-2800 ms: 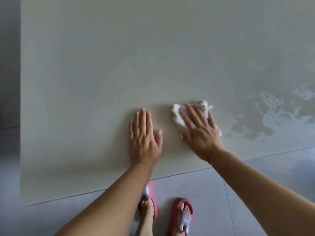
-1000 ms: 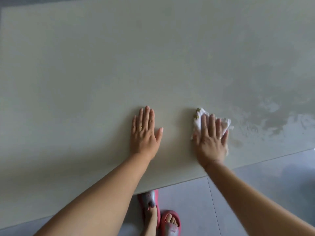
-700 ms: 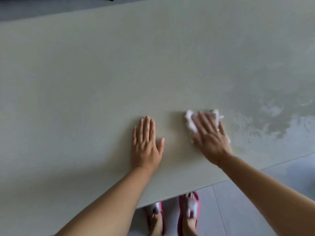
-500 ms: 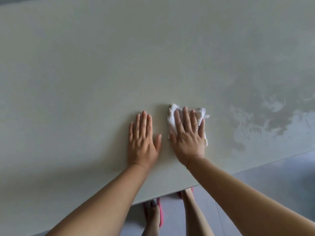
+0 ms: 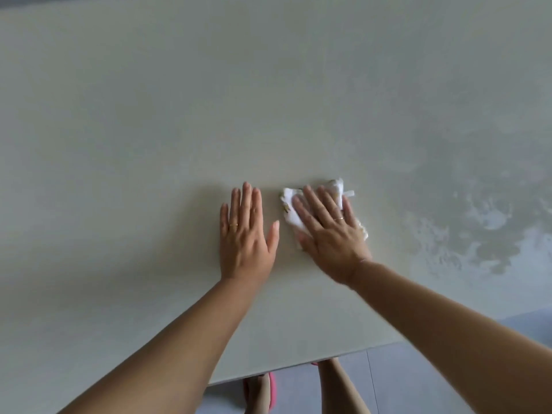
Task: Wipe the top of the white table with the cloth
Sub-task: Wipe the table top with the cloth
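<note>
Crumpled white cloth (image 5: 291,209) flat on white table (image 5: 179,115)

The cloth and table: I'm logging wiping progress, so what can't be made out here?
Head view only:
- Cloth: mostly hidden under the right hand, which is motion-blurred.
- White table: left and right ends cut off by the frame.
- Wet patches: cut off at the right edge.

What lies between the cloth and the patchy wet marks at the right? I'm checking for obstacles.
Nothing: the head view shows bare table top between the cloth under the right hand and the wet marks.
</note>
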Demonstrator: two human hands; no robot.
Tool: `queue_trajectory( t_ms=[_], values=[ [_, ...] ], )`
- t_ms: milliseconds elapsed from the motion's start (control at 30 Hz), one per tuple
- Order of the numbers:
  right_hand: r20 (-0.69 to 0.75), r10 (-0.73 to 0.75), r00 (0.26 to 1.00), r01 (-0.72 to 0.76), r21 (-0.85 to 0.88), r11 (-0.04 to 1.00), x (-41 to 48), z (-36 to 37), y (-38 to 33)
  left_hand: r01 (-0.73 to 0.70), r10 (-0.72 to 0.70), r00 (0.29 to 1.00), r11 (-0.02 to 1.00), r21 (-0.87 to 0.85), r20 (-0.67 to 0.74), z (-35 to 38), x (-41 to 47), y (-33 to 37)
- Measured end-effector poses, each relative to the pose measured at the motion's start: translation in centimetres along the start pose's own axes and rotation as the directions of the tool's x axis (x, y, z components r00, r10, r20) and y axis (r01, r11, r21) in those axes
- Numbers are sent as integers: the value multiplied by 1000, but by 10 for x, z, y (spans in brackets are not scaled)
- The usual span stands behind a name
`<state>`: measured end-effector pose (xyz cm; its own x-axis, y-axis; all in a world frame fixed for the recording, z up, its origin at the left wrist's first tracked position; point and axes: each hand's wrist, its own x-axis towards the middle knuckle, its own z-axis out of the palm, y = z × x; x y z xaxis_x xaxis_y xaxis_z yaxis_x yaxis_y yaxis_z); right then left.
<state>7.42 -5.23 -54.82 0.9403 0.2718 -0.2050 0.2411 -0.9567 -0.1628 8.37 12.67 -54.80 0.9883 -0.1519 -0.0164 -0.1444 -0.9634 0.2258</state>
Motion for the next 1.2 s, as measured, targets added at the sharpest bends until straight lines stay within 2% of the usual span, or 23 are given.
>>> queue_trajectory(
  t_ms=[33,67,133,200,233,300,367,433,467,500,567,633,667,733,800,867,900,933,1000,1067,1100,1133,1200],
  values=[
    [11,-88,996,89,-49,995,6,-5,20,6,-6,1000,1000,-4,-3,-1,13,2],
    [9,-85,996,86,-68,994,14,-9,42,-1,1,1000,1000,-4,-3,-1,26,3],
    [-34,168,985,-169,-3,986,34,-18,77,-28,28,1000,1000,0,7,2,52,5],
    [-52,461,886,-452,120,884,52,-18,76,-37,37,999,999,-10,14,8,73,7],
    [-62,525,849,-512,155,845,57,-15,61,-31,31,999,999,-17,22,11,80,7],
    [-73,406,911,-394,140,909,56,-9,24,-1,1,999,1000,-15,37,16,85,9],
    [-84,90,992,-86,49,995,47,-6,10,16,-16,1000,1000,-10,24,17,85,10],
    [-35,-167,985,164,-61,984,56,-16,36,5,-5,1000,1000,-8,3,16,84,11],
    [-20,-210,978,207,-107,973,66,-21,56,3,-3,1000,1000,-3,1,17,83,10],
    [-28,-171,985,166,-125,978,79,-25,75,5,-5,1000,1000,2,10,17,84,10],
    [-62,123,991,-124,-23,992,107,-33,104,18,-19,999,1000,21,35,17,84,9],
    [-84,415,906,-404,121,907,126,-31,96,24,-26,998,999,44,49,18,86,10],
    [-85,475,876,-461,145,875,129,-28,78,23,-26,998,998,50,53,18,86,10],
    [-86,351,932,-339,127,932,123,-20,37,27,-30,998,998,55,57,17,86,11],
    [-66,37,997,-34,43,998,112,-18,22,37,-41,997,997,63,65,15,87,12],
    [-29,-197,980,195,-56,979,119,-27,46,31,-36,997,998,62,74,16,87,11],
    [-26,-214,977,210,-98,973,127,-30,65,24,-29,997,998,57,75,16,87,10],
    [-37,-145,989,141,-105,984,138,-34,84,18,-22,997,998,53,73,16,87,10],
    [-74,207,976,-205,36,978,160,-42,112,15,-17,998,999,37,64,16,87,9],
    [-84,504,860,-487,163,858,177,-43,99,15,-15,999,1000,19,48,15,88,10],
    [-84,525,847,-507,165,846,180,-41,82,16,-16,999,1000,16,43,13,91,11],
    [-90,447,890,-431,154,889,179,-37,63,21,-21,999,1000,14,36,11,95,13],
    [-75,94,993,-89,60,994,171,-34,44,33,-33,999,999,-2,2,7,113,16]
  ],
)
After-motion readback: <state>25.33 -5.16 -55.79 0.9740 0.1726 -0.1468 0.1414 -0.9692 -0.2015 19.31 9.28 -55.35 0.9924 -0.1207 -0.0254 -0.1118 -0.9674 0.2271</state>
